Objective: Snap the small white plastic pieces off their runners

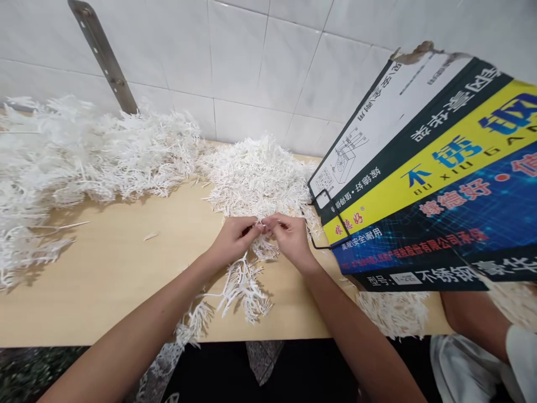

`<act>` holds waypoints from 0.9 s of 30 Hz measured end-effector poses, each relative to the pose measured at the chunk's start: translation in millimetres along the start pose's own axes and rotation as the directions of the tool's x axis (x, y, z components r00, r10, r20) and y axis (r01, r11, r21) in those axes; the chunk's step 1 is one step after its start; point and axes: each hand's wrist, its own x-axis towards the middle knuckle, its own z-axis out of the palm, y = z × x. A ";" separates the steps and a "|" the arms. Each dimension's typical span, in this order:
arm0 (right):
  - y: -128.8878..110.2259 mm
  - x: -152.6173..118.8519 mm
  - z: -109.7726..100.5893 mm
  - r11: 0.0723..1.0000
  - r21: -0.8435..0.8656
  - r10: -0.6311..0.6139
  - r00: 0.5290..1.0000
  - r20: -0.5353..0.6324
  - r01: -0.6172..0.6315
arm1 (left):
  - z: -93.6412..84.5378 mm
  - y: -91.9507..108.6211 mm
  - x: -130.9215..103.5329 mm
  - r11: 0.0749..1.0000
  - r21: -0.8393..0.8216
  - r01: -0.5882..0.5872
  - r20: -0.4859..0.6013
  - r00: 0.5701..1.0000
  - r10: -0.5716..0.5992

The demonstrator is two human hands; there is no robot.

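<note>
My left hand and my right hand meet over the middle of the table, fingertips pinched together. Between them is a white branching sprig, apparently plastic; the fingers cover much of it, and some white fronds show just below. Nearer to me, a larger white branched stem lies on the table under my left wrist, with more sprigs trailing over the front edge. Right behind my hands rises a heap of small white sprigs.
A long pile of white branches covers the table's back left. At right stands a printed cardboard sheet, a black wire frame at its corner. Another person's arm shows behind it. A metal bracket is on the tiled wall.
</note>
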 end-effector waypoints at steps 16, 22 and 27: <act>-9.2 4.7 -17.1 0.990 -0.051 -0.133 0.991 0.031 0.135 | 1.1 1.6 -5.0 0.999 -0.005 -0.038 -0.142 0.989 0.037; 13.9 16.2 -15.5 0.986 0.164 0.062 0.976 -0.207 -0.028 | 0.0 -1.2 -10.0 0.987 0.063 -0.148 -0.095 0.984 0.153; 32.2 28.8 -35.2 0.951 0.307 0.170 0.867 -0.468 -0.020 | 1.2 -4.1 -12.8 0.976 0.078 -0.203 -0.132 0.968 0.212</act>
